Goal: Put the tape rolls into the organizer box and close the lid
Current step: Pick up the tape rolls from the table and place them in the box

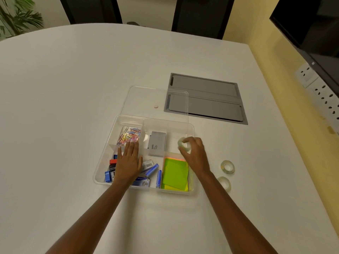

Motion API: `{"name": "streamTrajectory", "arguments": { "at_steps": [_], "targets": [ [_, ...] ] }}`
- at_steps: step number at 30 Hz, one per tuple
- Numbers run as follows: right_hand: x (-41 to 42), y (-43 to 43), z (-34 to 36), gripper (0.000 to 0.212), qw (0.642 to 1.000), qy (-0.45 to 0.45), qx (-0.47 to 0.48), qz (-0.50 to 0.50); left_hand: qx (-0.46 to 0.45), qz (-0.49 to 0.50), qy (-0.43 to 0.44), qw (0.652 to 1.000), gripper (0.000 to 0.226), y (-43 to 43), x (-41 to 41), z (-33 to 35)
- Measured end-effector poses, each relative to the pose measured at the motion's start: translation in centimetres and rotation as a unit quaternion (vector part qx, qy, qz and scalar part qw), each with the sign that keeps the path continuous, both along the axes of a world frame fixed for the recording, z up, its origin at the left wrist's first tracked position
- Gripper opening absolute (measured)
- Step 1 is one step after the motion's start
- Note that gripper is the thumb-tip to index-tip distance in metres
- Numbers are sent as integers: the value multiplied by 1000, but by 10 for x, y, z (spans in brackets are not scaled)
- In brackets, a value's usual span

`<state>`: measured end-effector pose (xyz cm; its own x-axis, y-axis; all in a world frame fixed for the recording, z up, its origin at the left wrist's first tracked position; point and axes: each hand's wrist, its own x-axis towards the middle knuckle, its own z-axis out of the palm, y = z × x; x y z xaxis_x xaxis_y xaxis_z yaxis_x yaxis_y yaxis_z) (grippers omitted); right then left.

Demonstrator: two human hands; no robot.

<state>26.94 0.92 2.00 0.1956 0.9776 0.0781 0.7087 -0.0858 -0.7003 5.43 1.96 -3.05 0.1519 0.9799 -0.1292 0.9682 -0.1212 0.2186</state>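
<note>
On the white table (73, 107) in front of me sits the clear organizer box (102, 167), open, its transparent lid (157, 99) lying flat on the table just behind it. At the far left of the box, the back compartment holds a heap of coloured paper clips (129, 135). My left hand (128, 162) lies flat, palm down, fingers spread and straight, over the front left compartment, covering part of a jumble of blue staple boxes (151, 169) and small blue and red items I cannot name; my fingertips reach the divider in front of the paper clips. Next over, in the middle, a grey box (157, 145) with printed lettering lies in the back section. To its right, green and yellow sticky notes (175, 173) fill the front right compartment. Above them my right hand (195, 154) pinches a roll of clear tape (183, 143) between thumb and fingers, holding it over the back right compartment; whether it touches the bottom I cannot tell. Further right, outside the box, two more clear tape rolls lie on the table close together: the far roll (227, 166) and the near roll (224, 182). Behind these, set into the tabletop, is a grey cable hatch (205, 98). Along the yellow wall at the far right runs a row of white power sockets (324, 94).
</note>
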Motion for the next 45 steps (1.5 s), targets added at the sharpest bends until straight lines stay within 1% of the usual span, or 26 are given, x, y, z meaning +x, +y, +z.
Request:
{"name": "streamTrajectory", "arguments": {
  "at_steps": [2, 4, 6, 8, 9, 11, 13, 15, 16, 18, 20, 21, 22, 23, 25, 27, 29, 31, 32, 34, 36, 38, 40, 42, 44, 45],
  "targets": [
    [-3, 3, -1, 16, 1000, 0, 4, 16, 5, 0, -9, 1000, 57, 0, 1, 0],
    [4, 1, -4, 16, 999, 6, 42, -21, 21, -7, -26, 999, 65, -1, 1, 2],
    [17, -7, -11, 25, 996, 14, 43, -81, 28, -19, -36, 999, 86, 0, 1, 3],
    [32, -17, -22, 32, 993, 8, -5, -115, 19, -31, -32, 999, 103, 1, 1, 1],
    [37, -23, -28, 33, 993, 3, -37, -113, 17, -34, -32, 999, 104, 2, 1, -1],
    [44, -36, -40, 32, 993, -8, -100, -64, 10, -44, -33, 998, 99, 4, 2, -3],
    [45, -45, -49, 37, 985, -61, -162, 5, 4, -50, -40, 998, 96, 4, 1, -5],
    [47, -48, -53, 35, 979, -110, -169, 25, 1, -49, -44, 998, 96, 4, 1, -6],
    [47, -47, -53, 29, 982, -110, -155, 13, 0, -49, -44, 998, 97, 4, 1, -6],
    [47, -40, -47, 21, 989, -53, -125, -63, -2, -50, -44, 998, 100, 3, 0, -6],
    [46, -30, -37, 20, 981, 31, -90, -170, 0, -50, -46, 998, 103, 4, 0, -6],
    [45, -24, -30, 20, 975, 58, -68, -202, 2, -50, -47, 998, 105, 4, 0, -6],
    [41, -19, -24, 19, 975, 69, -43, -208, 2, -50, -48, 998, 106, 3, 0, -6],
    [37, -15, -19, 19, 980, 66, -21, -189, 3, -51, -48, 998, 107, 3, 1, -5],
    [23, -6, -10, 17, 993, 32, 4, -111, 6, -50, -49, 998, 108, 3, 0, -4],
    [11, 2, -11, 18, 998, -49, -6, -38, 8, -49, -49, 998, 109, 3, 0, -3],
    [3, 8, -15, 22, 990, -134, -47, 5, 11, -50, -51, 997, 109, 2, 0, -3],
    [-1, 11, -20, 26, 981, -176, -78, 27, 14, -52, -51, 997, 110, 2, 1, -2],
    [-1, 12, -22, 27, 980, -178, -80, 34, 15, -52, -50, 997, 110, 2, 1, -2],
    [-1, 9, -21, 29, 987, -146, -54, 30, 17, -51, -49, 997, 110, 2, 1, -2],
    [3, 2, -19, 27, 995, -100, 1, -4, 18, -52, -48, 997, 110, 2, 1, -2],
    [14, -12, -20, 26, 995, -67, 42, -64, 18, -54, -53, 997, 108, 2, 1, -2],
    [30, -30, -28, 25, 989, -74, 40, -124, 19, -53, -57, 997, 94, 2, 2, 0],
    [46, -49, -40, 28, 978, -119, -29, -169, 21, -49, -65, 996, 70, 2, 3, 2],
    [57, -67, -52, 37, 956, -170, -138, -195, 22, -47, -73, 996, 63, 2, 3, 3],
    [61, -75, -56, 42, 946, -187, -173, -199, 23, -46, -74, 996, 63, 2, 3, 3]
  ]
}}
